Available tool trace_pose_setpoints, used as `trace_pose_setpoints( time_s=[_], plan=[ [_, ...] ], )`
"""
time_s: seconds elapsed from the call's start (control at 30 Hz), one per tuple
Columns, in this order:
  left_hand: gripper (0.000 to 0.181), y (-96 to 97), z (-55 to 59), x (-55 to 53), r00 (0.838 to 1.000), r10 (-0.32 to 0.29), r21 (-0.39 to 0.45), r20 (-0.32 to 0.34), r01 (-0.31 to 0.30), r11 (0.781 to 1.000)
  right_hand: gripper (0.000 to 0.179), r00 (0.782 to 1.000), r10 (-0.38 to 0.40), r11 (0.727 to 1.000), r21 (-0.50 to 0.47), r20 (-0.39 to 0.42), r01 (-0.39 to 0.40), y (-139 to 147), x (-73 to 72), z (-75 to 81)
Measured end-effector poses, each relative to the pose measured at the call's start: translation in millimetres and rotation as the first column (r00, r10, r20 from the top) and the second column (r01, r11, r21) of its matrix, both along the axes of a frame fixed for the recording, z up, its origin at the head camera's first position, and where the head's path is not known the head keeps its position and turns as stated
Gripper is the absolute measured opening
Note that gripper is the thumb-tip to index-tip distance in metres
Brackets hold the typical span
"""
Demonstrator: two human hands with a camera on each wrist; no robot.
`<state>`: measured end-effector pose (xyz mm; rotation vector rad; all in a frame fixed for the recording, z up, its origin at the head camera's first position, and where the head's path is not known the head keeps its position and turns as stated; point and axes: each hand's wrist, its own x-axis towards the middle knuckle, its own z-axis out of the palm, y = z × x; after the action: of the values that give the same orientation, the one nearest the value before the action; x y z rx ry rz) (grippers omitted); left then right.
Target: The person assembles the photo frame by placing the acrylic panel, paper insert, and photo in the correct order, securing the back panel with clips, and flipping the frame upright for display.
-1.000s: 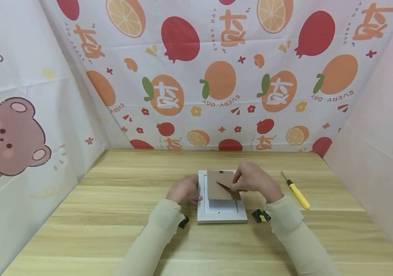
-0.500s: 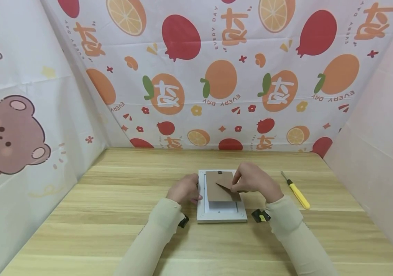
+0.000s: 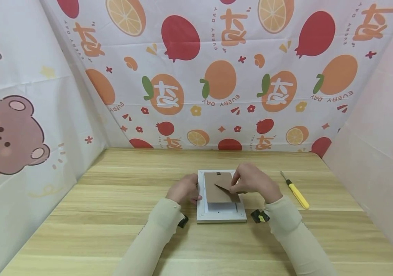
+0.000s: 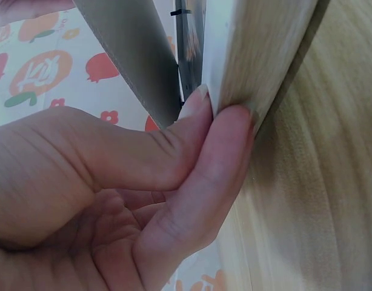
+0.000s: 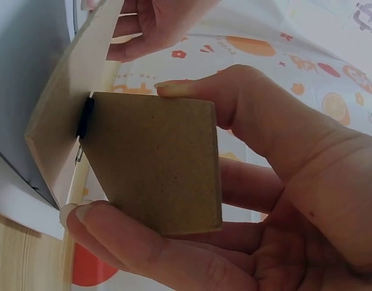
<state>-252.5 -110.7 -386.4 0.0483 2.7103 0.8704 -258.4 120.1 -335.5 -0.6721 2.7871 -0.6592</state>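
A white picture frame (image 3: 222, 220) lies on the wooden table. Above its opening, the brown backing board (image 3: 213, 196) tilts with its near edge raised. My right hand (image 3: 253, 182) pinches the board's fold-out stand leg (image 5: 162, 163); in the right wrist view, the thumb is on one edge and the fingers are along the opposite side. A dark hinge (image 5: 85, 118) joins leg and board. On the left, my left hand (image 3: 184, 188) grips the frame's side, and the left wrist view shows thumb and finger pinching the frame edge (image 4: 259, 54).
A screwdriver (image 3: 298, 194) with a yellow handle lies right of the right hand. Printed cloth (image 3: 217, 111) hangs behind the table (image 3: 113, 214) and along both sides. Black wrist cameras (image 3: 260, 216) sit under the sleeves.
The backing board has shifted slightly left and toward the near side over the frame, with the right hand still pinching its leg. My left hand has stayed on the frame's edge.
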Motion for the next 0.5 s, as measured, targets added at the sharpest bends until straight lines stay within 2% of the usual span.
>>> trace_pose_setpoints(
  time_s=[0.5],
  plan=[
    [0.037,-0.5,0.4,1.1,1.000,-0.010,-0.018,-0.012,0.010,1.000,0.005,1.000,0.013,1.000,0.013,0.018,-0.013,-1.0,6.2,5.3]
  ],
)
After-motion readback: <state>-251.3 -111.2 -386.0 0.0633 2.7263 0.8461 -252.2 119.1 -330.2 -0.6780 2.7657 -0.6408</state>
